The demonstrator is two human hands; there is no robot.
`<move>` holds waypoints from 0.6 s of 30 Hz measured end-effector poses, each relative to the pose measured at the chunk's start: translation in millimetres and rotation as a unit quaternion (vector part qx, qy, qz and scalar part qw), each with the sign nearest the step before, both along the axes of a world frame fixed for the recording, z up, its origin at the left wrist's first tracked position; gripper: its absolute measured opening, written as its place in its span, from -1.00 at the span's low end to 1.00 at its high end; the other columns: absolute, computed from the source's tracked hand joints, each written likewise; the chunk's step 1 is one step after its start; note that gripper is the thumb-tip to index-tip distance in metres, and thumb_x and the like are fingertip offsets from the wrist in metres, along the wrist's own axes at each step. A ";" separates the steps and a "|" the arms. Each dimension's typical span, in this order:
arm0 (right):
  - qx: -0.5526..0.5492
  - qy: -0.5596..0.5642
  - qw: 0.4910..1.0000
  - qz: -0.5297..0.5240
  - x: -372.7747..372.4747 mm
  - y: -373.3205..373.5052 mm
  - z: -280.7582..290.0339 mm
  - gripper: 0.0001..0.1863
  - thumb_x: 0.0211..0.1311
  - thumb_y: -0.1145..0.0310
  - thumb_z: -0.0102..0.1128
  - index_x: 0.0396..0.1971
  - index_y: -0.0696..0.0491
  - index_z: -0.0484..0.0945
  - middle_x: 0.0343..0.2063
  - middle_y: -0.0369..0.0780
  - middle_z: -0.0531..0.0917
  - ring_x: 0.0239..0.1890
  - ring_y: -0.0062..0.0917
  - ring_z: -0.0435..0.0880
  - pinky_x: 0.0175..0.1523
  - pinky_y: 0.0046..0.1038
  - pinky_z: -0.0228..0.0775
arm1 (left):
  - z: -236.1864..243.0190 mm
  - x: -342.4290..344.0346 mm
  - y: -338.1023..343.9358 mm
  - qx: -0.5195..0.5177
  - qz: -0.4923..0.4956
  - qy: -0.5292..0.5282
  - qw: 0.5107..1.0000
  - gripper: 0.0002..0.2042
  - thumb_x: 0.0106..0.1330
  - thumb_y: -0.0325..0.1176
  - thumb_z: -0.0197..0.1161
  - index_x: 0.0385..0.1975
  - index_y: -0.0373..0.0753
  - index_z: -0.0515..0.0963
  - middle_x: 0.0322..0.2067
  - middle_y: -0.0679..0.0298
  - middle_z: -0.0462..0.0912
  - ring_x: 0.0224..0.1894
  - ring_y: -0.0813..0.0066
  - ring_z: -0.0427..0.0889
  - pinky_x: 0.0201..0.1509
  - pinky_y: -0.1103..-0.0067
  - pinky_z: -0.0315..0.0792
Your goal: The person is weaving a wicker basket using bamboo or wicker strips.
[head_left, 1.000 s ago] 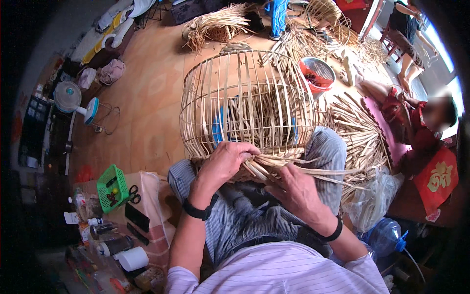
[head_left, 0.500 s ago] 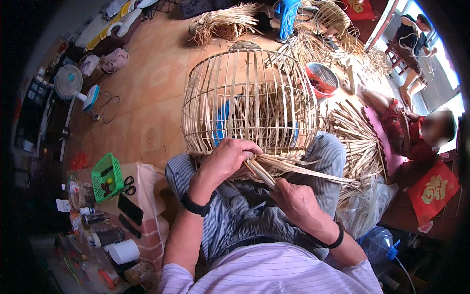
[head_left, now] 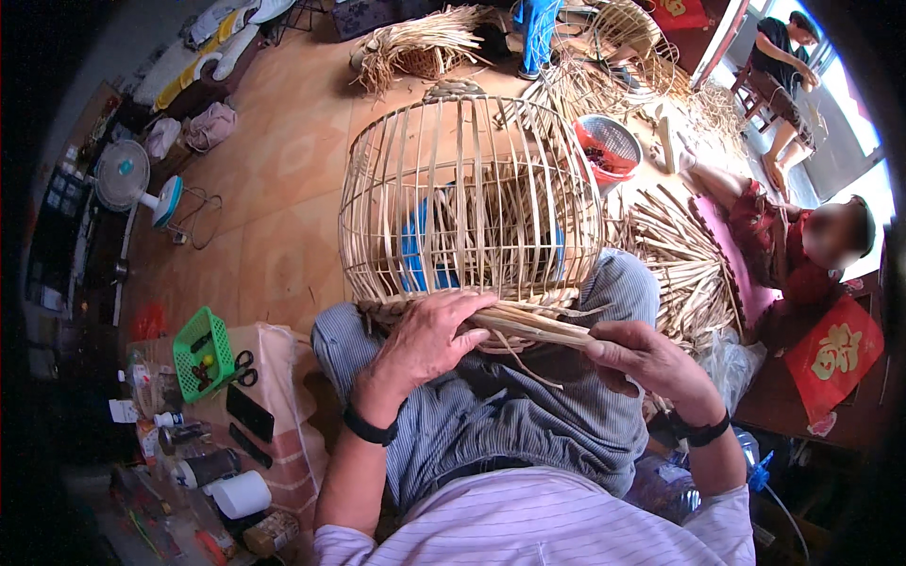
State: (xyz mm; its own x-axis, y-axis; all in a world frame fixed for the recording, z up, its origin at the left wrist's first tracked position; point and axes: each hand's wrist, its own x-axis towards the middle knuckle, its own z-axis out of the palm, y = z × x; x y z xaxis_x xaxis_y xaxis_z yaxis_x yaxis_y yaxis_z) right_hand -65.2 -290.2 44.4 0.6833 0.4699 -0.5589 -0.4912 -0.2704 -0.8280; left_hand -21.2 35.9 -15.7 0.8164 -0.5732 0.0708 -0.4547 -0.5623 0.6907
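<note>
A wide open-ribbed basket [head_left: 460, 198] of pale wooden strips lies across my knees. Along its near edge runs a band of dried straw strips [head_left: 540, 325]. My left hand [head_left: 429, 335] is closed over these strips at the rim, thumb and fingers pressed around them. To the right, my right hand [head_left: 651, 363] grips the same strips' other end between thumb and fingers, drawn out sideways. One loose strip hangs below the band over my lap. A blue object [head_left: 415, 247] and more straw show through the ribs.
Loose straw [head_left: 675, 264] spreads at right beside a pink mat [head_left: 731, 264] and a seated person in red [head_left: 793, 241]. A red bucket [head_left: 613, 156] stands beyond. At left are a fan [head_left: 123, 174], a green plastic basket [head_left: 201, 354], scissors [head_left: 245, 368] and a phone [head_left: 250, 410].
My right hand has moved right and slightly up, and the strips now lie straighter along the rim. My left hand has flattened lower onto them. The whole view has shifted slightly.
</note>
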 end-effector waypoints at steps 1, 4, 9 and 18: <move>0.039 0.014 0.999 -0.029 -2.4 2.7 7.7 -0.56 0.65 0.01 0.15 -0.22 0.15 0.59 -0.61 -0.39 0.51 -0.61 -0.72 0.44 -0.54 -0.58 0.25 | -0.1 -1.2 -1.0 -0.006 0.008 -0.001 1.000 -0.53 0.25 -0.44 0.47 0.20 -0.26 0.63 0.14 0.01 0.74 0.22 0.00 0.70 0.38 0.30 0.53; 0.224 0.015 0.969 -0.104 -5.2 -2.5 6.7 -0.54 0.67 0.01 0.07 -0.15 0.17 0.59 -0.60 -0.33 0.56 -0.63 -0.65 0.53 -0.56 -0.61 0.40 | -10.4 -0.3 -3.9 -0.033 0.062 0.014 0.997 -0.64 0.31 -0.42 0.45 0.10 -0.25 0.68 0.02 0.04 0.79 0.11 0.05 0.77 0.24 0.34 0.60; 0.330 -0.318 0.847 -0.270 -4.0 -60.7 -73.7 -0.57 0.73 0.01 -0.14 -0.21 0.02 0.53 -0.50 -0.41 0.54 -0.57 -0.72 0.56 -0.53 -0.53 0.49 | -10.9 2.9 -14.3 -0.026 0.121 0.042 0.991 -0.75 0.37 -0.41 0.41 0.01 -0.25 0.71 -0.18 0.06 0.81 -0.10 0.13 0.83 0.00 0.36 0.63; 0.046 -0.346 0.927 -0.134 45.8 90.8 -96.9 -0.67 0.39 0.25 0.49 -0.04 0.15 0.68 -0.32 -0.31 0.73 -0.37 -0.70 0.63 -0.32 -0.51 0.49 | -24.1 6.2 -17.5 0.001 0.160 0.004 0.987 -0.81 0.36 -0.43 0.41 -0.06 -0.20 0.70 -0.23 0.02 0.79 -0.16 -0.03 0.80 -0.10 0.29 0.63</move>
State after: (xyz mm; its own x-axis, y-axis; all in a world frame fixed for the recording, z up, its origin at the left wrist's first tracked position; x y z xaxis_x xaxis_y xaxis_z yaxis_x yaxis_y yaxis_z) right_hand -19.5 -199.4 -52.5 0.9627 0.2544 0.0916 0.1276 -0.1288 -0.9834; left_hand -15.1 18.3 -39.8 0.9563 -0.2855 0.0633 -0.2481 -0.6776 0.6923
